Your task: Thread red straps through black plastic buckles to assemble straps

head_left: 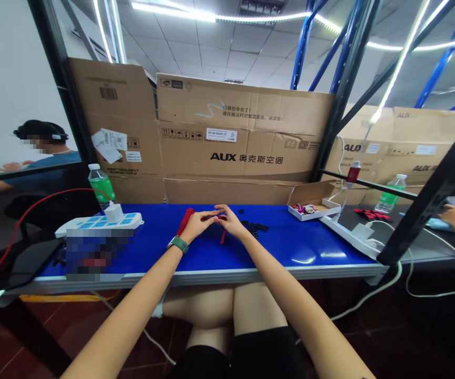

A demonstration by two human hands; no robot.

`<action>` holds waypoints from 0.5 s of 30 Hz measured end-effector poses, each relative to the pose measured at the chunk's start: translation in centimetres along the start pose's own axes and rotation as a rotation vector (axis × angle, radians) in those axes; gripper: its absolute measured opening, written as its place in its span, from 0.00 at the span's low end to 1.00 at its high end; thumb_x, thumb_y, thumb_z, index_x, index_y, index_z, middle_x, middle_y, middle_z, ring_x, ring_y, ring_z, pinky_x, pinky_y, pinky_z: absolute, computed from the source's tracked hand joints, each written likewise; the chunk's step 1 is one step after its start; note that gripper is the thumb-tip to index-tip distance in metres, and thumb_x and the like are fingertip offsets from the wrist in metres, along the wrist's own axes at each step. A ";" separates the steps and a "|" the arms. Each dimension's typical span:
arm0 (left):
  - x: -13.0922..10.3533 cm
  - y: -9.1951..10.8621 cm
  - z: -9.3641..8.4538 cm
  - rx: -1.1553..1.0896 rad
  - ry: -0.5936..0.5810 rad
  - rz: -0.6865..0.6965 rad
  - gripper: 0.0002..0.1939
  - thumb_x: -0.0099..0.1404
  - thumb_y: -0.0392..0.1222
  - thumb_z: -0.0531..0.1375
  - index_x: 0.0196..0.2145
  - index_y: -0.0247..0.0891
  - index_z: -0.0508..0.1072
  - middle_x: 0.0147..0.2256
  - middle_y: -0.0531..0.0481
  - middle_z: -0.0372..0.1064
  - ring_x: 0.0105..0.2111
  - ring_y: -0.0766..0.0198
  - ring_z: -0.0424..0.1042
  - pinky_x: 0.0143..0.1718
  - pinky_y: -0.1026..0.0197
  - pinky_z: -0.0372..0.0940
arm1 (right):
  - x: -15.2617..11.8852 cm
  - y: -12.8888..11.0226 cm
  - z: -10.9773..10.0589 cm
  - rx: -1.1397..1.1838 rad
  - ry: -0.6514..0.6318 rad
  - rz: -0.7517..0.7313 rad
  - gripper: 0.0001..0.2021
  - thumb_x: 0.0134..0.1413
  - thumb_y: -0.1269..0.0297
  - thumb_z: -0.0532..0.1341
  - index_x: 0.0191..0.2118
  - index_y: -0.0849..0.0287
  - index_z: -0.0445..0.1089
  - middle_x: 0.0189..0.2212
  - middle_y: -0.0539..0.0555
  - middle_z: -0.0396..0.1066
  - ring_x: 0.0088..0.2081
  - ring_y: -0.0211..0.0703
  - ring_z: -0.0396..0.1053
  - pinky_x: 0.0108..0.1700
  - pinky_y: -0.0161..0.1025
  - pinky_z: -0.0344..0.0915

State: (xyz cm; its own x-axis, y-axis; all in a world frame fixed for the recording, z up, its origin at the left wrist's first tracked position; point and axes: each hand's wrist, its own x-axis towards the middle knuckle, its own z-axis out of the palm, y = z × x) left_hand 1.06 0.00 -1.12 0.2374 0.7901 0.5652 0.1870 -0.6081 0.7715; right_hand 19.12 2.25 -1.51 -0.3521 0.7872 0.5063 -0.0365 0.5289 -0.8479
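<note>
My left hand, with a green-banded watch on the wrist, meets my right hand above the blue table top. The fingertips of both hands come together around something small and dark that I cannot make out. A red strap hangs down below the fingers of my right hand. Beside my left hand lies a red fabric piece, partly hidden by it. Several small black pieces are scattered just right of my right hand.
At the left are a white power strip, a green-labelled bottle and a red cable. An open cardboard box stands at the right, near another power strip. Cardboard panels line the back. People sit at both sides.
</note>
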 end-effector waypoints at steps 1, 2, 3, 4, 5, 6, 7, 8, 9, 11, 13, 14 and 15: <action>0.0 0.0 0.0 -0.009 -0.006 -0.012 0.23 0.58 0.54 0.67 0.46 0.35 0.81 0.47 0.39 0.78 0.47 0.48 0.77 0.53 0.47 0.70 | 0.1 0.2 0.0 -0.025 0.038 -0.013 0.22 0.46 0.63 0.69 0.49 0.54 0.66 0.44 0.53 0.71 0.34 0.38 0.71 0.39 0.37 0.70; 0.0 -0.1 0.1 -0.015 -0.006 -0.025 0.23 0.58 0.54 0.68 0.45 0.35 0.81 0.46 0.39 0.78 0.46 0.48 0.78 0.52 0.48 0.70 | 0.2 0.4 0.0 -0.058 0.071 -0.023 0.19 0.46 0.62 0.68 0.45 0.54 0.67 0.43 0.53 0.70 0.32 0.37 0.70 0.36 0.36 0.69; 0.0 -0.2 0.1 -0.017 0.003 -0.035 0.23 0.57 0.54 0.68 0.44 0.35 0.81 0.45 0.39 0.79 0.45 0.48 0.78 0.52 0.48 0.70 | 0.3 0.5 -0.1 -0.104 0.093 -0.033 0.15 0.47 0.62 0.68 0.42 0.54 0.68 0.42 0.52 0.70 0.30 0.37 0.69 0.33 0.36 0.68; 0.0 -0.3 0.0 -0.014 0.016 -0.042 0.22 0.57 0.54 0.68 0.43 0.35 0.82 0.44 0.40 0.79 0.45 0.49 0.78 0.52 0.48 0.70 | 0.4 0.5 -0.3 -0.162 0.104 -0.043 0.11 0.48 0.61 0.67 0.38 0.55 0.69 0.40 0.52 0.70 0.28 0.37 0.68 0.32 0.36 0.67; 0.0 -0.4 -0.1 -0.009 0.033 -0.042 0.22 0.58 0.54 0.68 0.43 0.35 0.82 0.44 0.40 0.79 0.45 0.49 0.78 0.52 0.48 0.70 | 0.4 0.5 -0.4 -0.229 0.110 -0.059 0.09 0.48 0.61 0.67 0.34 0.55 0.69 0.37 0.52 0.70 0.28 0.38 0.68 0.32 0.36 0.67; 0.1 -0.6 -0.1 -0.001 0.046 -0.039 0.21 0.58 0.54 0.67 0.42 0.36 0.82 0.44 0.40 0.79 0.46 0.49 0.78 0.53 0.49 0.69 | 0.4 0.4 -0.6 -0.298 0.119 -0.080 0.08 0.49 0.60 0.67 0.30 0.56 0.69 0.34 0.51 0.70 0.29 0.39 0.68 0.33 0.36 0.66; 0.1 -0.7 -0.3 0.008 0.055 -0.035 0.20 0.58 0.54 0.67 0.42 0.36 0.82 0.44 0.41 0.79 0.46 0.50 0.77 0.53 0.49 0.69 | 0.5 0.3 -0.8 -0.360 0.137 -0.107 0.08 0.49 0.60 0.67 0.27 0.56 0.68 0.31 0.51 0.70 0.30 0.40 0.68 0.34 0.36 0.66; 0.2 -0.9 -0.4 0.019 0.064 -0.035 0.20 0.58 0.54 0.67 0.41 0.36 0.82 0.43 0.41 0.79 0.45 0.50 0.77 0.52 0.50 0.69 | 0.5 0.1 -0.9 -0.408 0.169 -0.136 0.09 0.50 0.61 0.66 0.26 0.56 0.68 0.29 0.51 0.70 0.32 0.42 0.68 0.36 0.37 0.66; 0.2 -1.0 -0.5 0.036 0.083 -0.039 0.20 0.58 0.54 0.67 0.40 0.36 0.82 0.42 0.41 0.80 0.44 0.50 0.78 0.52 0.50 0.69 | 0.4 0.0 -1.0 -0.439 0.214 -0.159 0.09 0.50 0.61 0.66 0.25 0.57 0.68 0.28 0.51 0.70 0.32 0.42 0.68 0.37 0.37 0.66; 0.3 -1.2 -0.6 0.075 0.139 -0.053 0.20 0.57 0.55 0.67 0.37 0.35 0.82 0.39 0.41 0.80 0.41 0.51 0.78 0.49 0.51 0.69 | 0.4 -0.2 -1.2 -0.441 0.310 -0.158 0.09 0.51 0.61 0.66 0.25 0.57 0.68 0.28 0.51 0.71 0.31 0.41 0.68 0.36 0.37 0.65; 0.4 -1.2 -0.6 0.080 0.179 -0.052 0.21 0.58 0.57 0.66 0.36 0.35 0.80 0.38 0.42 0.80 0.40 0.53 0.78 0.47 0.53 0.70 | 0.4 -0.1 -1.5 -0.369 0.343 -0.094 0.10 0.51 0.59 0.65 0.26 0.57 0.67 0.25 0.50 0.71 0.26 0.40 0.67 0.32 0.36 0.65; 0.3 -1.2 -0.4 0.055 0.167 -0.049 0.22 0.59 0.58 0.65 0.38 0.35 0.79 0.38 0.42 0.79 0.40 0.53 0.77 0.47 0.53 0.70 | 0.4 0.0 -1.5 -0.315 0.319 -0.061 0.11 0.50 0.57 0.66 0.27 0.57 0.67 0.24 0.49 0.70 0.24 0.39 0.66 0.30 0.36 0.65; 0.3 -1.1 -0.3 0.015 0.131 -0.050 0.23 0.60 0.58 0.65 0.40 0.35 0.78 0.39 0.42 0.79 0.41 0.54 0.77 0.46 0.54 0.71 | 0.4 0.1 -1.6 -0.264 0.273 -0.042 0.11 0.50 0.56 0.66 0.27 0.56 0.67 0.23 0.49 0.70 0.23 0.40 0.67 0.29 0.36 0.65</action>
State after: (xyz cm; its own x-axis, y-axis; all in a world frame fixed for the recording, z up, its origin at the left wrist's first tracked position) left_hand 0.67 0.95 -1.72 0.1015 0.8223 0.5600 0.2097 -0.5679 0.7960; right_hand 20.48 3.16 -1.17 -0.0923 0.7996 0.5934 0.2094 0.5982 -0.7735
